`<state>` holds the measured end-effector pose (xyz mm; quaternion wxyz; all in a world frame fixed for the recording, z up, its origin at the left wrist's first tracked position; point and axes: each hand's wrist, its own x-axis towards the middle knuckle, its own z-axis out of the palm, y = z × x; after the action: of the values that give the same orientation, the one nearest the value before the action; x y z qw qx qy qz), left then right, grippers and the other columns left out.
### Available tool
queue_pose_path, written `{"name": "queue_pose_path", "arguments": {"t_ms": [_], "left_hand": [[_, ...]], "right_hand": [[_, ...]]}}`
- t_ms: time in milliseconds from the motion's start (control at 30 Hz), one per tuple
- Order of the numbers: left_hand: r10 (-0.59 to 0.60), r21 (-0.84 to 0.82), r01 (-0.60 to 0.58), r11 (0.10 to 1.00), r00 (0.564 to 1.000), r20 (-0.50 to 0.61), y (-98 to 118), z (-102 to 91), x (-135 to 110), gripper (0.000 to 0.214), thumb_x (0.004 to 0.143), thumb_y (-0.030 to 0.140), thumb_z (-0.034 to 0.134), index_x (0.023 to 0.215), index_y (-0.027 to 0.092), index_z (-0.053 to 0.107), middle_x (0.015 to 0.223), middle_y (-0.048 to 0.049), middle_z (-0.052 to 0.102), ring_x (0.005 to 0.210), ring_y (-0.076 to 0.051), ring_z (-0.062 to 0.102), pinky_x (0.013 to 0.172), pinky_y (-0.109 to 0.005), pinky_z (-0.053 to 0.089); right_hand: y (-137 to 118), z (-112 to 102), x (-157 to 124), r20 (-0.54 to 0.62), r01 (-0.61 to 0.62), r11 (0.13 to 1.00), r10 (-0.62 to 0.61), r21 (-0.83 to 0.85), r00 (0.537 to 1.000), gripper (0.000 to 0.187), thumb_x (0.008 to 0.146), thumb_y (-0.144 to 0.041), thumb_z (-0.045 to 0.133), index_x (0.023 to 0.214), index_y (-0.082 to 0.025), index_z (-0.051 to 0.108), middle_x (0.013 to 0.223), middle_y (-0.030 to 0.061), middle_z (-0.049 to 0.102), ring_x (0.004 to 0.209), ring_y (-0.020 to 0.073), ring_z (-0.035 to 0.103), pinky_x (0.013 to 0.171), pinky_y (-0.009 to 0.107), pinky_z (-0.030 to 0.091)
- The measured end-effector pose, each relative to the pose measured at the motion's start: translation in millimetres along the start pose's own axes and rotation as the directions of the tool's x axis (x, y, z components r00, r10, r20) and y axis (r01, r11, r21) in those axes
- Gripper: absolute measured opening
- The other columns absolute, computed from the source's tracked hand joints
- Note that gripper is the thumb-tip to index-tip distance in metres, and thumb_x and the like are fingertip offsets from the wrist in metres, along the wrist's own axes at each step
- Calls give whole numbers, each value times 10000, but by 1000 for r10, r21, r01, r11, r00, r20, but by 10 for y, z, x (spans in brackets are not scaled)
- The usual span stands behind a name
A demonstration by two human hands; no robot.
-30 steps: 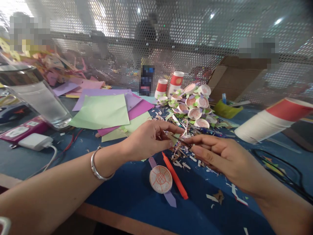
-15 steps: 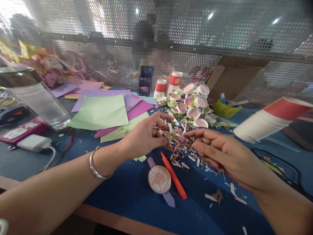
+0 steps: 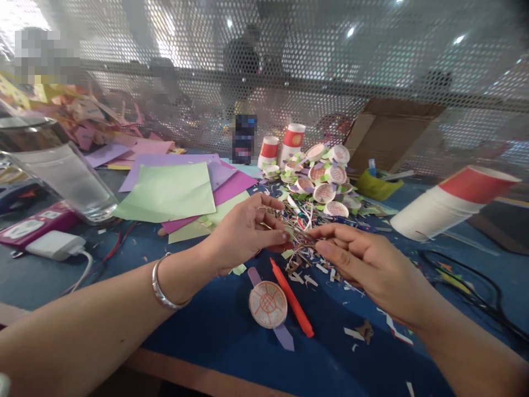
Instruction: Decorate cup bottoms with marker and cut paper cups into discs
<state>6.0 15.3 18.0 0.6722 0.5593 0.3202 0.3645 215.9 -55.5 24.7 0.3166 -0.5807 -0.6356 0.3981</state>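
Observation:
My left hand (image 3: 243,234) and my right hand (image 3: 363,264) meet fingertip to fingertip over a heap of paper scraps (image 3: 308,231) on the blue table (image 3: 215,325). Both pinch a small thin piece between thumb and forefinger; I cannot make out what it is. A silver bangle (image 3: 163,286) sits on my left wrist. Just below the hands lie a round cup-bottom disc with a purple strip (image 3: 268,304) and an orange stick (image 3: 291,296).
Green, purple and pink paper sheets (image 3: 173,190) lie at the left. A glass jar (image 3: 61,165), a power strip (image 3: 33,223) and a white charger (image 3: 55,245) stand at the far left. Cut cup bottoms (image 3: 324,176), red-and-white cups (image 3: 454,201) and a cardboard box (image 3: 388,135) lie behind.
Both hands have dipped slightly toward the scrap heap and come back together. Their fingertips, apart half a second ago, now pinch at one point.

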Motion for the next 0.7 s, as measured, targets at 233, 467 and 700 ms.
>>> {"name": "queue_pose_path", "arguments": {"t_ms": [233, 467, 700], "left_hand": [[-79, -168, 86, 982, 996, 50, -18, 56, -36, 332, 834, 5, 695, 1083, 144, 524, 753, 8, 686, 694, -147, 746, 654, -223, 587], [-117, -225, 129, 966, 991, 67, -16, 52, -48, 295, 846, -15, 670, 1053, 141, 530, 777, -14, 706, 702, -138, 746, 665, -211, 594], [-108, -238, 124, 963, 991, 81, -21, 63, -55, 316, 830, 0, 697, 1018, 159, 500, 749, 13, 681, 708, -139, 747, 664, -206, 589]], "right_hand": [[-41, 35, -19, -14, 68, 998, -68, 1, 998, 393, 968, -517, 578, 1145, -167, 593, 582, -90, 366, 502, 81, 267, 442, 268, 168], [-45, 18, -33, -20, 84, 996, -85, -38, 996, 384, 969, -512, 570, 1137, -169, 597, 571, -90, 380, 499, 87, 279, 446, 266, 189], [-67, 29, -45, -17, 77, 996, -78, -46, 997, 367, 973, -509, 567, 1122, -175, 607, 564, -90, 380, 503, 92, 293, 463, 258, 231]]}}
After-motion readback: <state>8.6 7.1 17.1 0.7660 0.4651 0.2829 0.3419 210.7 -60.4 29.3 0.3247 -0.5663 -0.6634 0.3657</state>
